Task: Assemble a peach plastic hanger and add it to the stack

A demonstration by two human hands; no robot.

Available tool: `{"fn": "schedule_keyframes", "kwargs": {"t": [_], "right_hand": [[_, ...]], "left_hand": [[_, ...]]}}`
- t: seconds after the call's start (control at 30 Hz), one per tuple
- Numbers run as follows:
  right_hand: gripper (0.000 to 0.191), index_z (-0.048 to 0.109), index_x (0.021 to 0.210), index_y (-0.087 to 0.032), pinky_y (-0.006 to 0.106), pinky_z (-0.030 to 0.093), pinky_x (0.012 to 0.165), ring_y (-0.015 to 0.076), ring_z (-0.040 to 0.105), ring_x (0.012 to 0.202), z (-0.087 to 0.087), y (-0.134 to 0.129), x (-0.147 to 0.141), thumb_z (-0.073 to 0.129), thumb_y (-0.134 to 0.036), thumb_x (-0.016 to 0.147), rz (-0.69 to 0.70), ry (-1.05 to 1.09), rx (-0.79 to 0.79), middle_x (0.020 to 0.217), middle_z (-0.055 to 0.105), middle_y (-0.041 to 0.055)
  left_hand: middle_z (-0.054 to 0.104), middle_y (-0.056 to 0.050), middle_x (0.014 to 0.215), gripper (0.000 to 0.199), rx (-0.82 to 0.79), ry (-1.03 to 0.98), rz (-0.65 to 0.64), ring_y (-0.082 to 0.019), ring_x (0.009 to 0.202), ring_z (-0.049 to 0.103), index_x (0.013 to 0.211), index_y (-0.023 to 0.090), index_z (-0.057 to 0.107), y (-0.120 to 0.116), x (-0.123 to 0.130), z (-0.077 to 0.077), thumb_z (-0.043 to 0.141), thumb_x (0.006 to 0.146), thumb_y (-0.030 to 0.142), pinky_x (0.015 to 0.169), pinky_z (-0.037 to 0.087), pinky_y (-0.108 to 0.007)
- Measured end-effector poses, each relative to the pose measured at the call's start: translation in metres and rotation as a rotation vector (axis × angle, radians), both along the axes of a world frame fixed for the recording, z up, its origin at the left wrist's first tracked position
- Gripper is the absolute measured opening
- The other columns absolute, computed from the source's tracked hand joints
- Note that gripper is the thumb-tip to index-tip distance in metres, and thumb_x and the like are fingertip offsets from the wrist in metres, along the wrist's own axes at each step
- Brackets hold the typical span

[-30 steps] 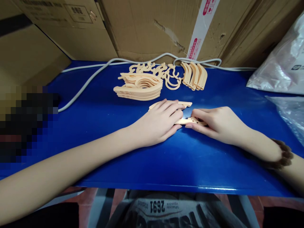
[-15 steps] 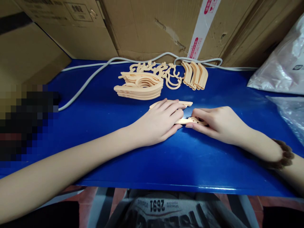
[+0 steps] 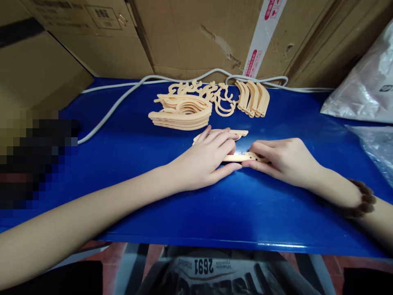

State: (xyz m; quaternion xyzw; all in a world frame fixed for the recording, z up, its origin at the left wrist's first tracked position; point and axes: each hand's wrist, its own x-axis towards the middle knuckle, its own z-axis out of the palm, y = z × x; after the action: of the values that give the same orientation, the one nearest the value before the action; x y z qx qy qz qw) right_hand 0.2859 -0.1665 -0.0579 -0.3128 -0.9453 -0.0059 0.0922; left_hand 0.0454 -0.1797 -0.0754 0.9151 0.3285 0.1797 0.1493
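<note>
A cream plastic folding hanger [image 3: 236, 157] lies on the blue table, largely covered by my hands. My left hand [image 3: 206, 159] curls over its left part, thumb along the near edge and fingers reaching across to the far side. With thumb and bent fingers, my right hand [image 3: 284, 159] pinches the right end, where small dark holes show. Beyond the hand is a stack of cream hanger pieces [image 3: 181, 122]. Loose hanger hooks [image 3: 225, 107] and a row of curved hanger arms [image 3: 252, 98] lie to the right of that stack.
Cardboard boxes [image 3: 190, 37] stand along the back of the blue table [image 3: 196, 213]. A white cable [image 3: 113, 108] runs behind the pieces and down the left. White plastic bags [image 3: 365, 88] sit at the right. A pixelated dark patch covers the left edge.
My left thumb has stretched further right along the near edge, and more of the hanger shows between my hands. The right hand has barely shifted. The other pieces lie as before.
</note>
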Motion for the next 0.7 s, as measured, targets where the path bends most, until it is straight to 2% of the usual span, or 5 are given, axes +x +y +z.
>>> {"fn": "schedule_keyframes", "kwargs": {"t": [0.07, 0.17, 0.33, 0.53, 0.7], "right_hand": [[0.044, 0.051, 0.073, -0.02, 0.026, 0.025, 0.051, 0.0112, 0.05, 0.05, 0.002, -0.001, 0.001, 0.04, -0.05, 0.102, 0.049, -0.013, 0.0, 0.061, 0.058, -0.0005], [0.041, 0.049, 0.067, -0.021, 0.028, 0.022, 0.05, 0.0106, 0.044, 0.046, 0.004, -0.005, 0.001, 0.049, -0.048, 0.098, 0.162, 0.005, 0.016, 0.054, 0.05, -0.0029], [0.039, 0.046, 0.062, -0.021, 0.027, 0.023, 0.05, 0.0101, 0.041, 0.044, 0.006, -0.017, -0.006, 0.05, -0.042, 0.095, 0.263, 0.018, -0.004, 0.05, 0.046, -0.0041], [0.033, 0.046, 0.064, -0.022, 0.028, 0.026, 0.052, 0.0111, 0.042, 0.047, 0.005, -0.027, -0.012, 0.047, -0.036, 0.094, 0.294, 0.055, -0.093, 0.053, 0.049, -0.0038], [0.027, 0.045, 0.066, -0.022, 0.028, 0.029, 0.055, 0.0122, 0.042, 0.051, 0.006, -0.028, -0.013, 0.047, -0.03, 0.093, 0.3, 0.076, -0.154, 0.057, 0.048, -0.0038]], "left_hand": [[0.052, -0.015, 0.144, 0.022, -0.052, -0.029, -0.005, -0.031, 0.144, 0.036, 0.103, 0.017, 0.054, -0.001, 0.0, 0.002, 0.046, 0.102, 0.037, 0.119, 0.025, -0.057], [0.056, -0.012, 0.141, 0.018, -0.083, -0.066, -0.004, -0.026, 0.142, 0.04, 0.107, 0.017, 0.056, -0.001, 0.0, 0.004, 0.042, 0.103, 0.026, 0.118, 0.029, -0.052], [0.06, -0.005, 0.138, 0.018, -0.061, -0.145, 0.035, -0.022, 0.133, 0.049, 0.111, 0.02, 0.065, 0.004, -0.002, 0.002, 0.052, 0.098, 0.016, 0.11, 0.04, -0.042], [0.068, -0.004, 0.125, 0.017, -0.047, -0.207, 0.095, -0.021, 0.12, 0.059, 0.11, 0.021, 0.068, 0.005, -0.003, 0.002, 0.059, 0.096, 0.021, 0.102, 0.047, -0.036], [0.071, -0.002, 0.115, 0.015, 0.001, -0.199, 0.13, -0.019, 0.11, 0.063, 0.108, 0.021, 0.067, 0.004, -0.003, 0.002, 0.06, 0.096, 0.027, 0.098, 0.049, -0.033]]}}
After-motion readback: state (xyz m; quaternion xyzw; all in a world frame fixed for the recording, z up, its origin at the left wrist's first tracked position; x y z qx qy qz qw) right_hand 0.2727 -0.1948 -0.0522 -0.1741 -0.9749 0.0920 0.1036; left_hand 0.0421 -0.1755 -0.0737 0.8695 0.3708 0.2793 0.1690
